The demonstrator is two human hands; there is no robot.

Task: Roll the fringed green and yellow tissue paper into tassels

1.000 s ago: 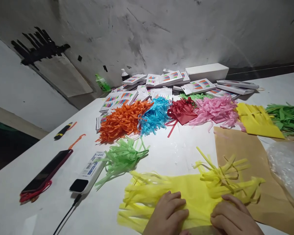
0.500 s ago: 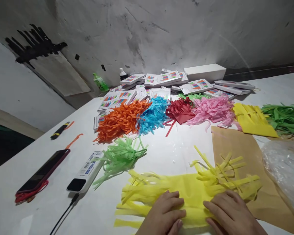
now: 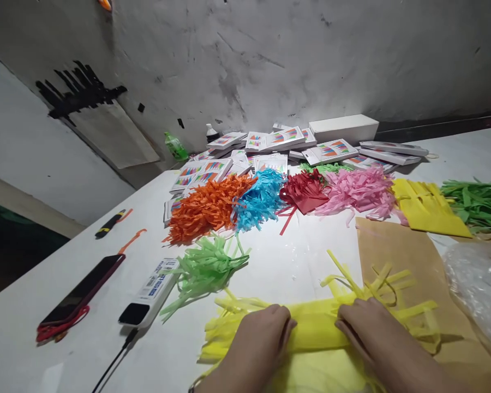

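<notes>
Yellow tissue paper [image 3: 317, 327] with fringed ends lies on the white table at the lower centre. My left hand [image 3: 265, 333] is closed on the left part of its plain middle band. On the band's right part, my right hand [image 3: 366, 327] grips with fingers curled over the paper. The band looks folded over, with thin, lighter paper below it toward me. Loose yellow strips spread out past both hands. A light green tassel bunch [image 3: 208, 267] rests to the left of the yellow paper.
Orange [image 3: 210, 207], blue [image 3: 259, 199], red [image 3: 305, 191], pink [image 3: 360, 191] and dark green [image 3: 478, 202] bunches form a row before several packets [image 3: 282, 139]. A phone [image 3: 82, 292] and power bank [image 3: 149, 295] lie left. Brown paper [image 3: 387, 240] and clear plastic [image 3: 478, 278] are right.
Both hands have moved forward, away from me, and their fingers have curled around the yellow paper. More of the paper now shows between and below my hands. The view has shifted slightly.
</notes>
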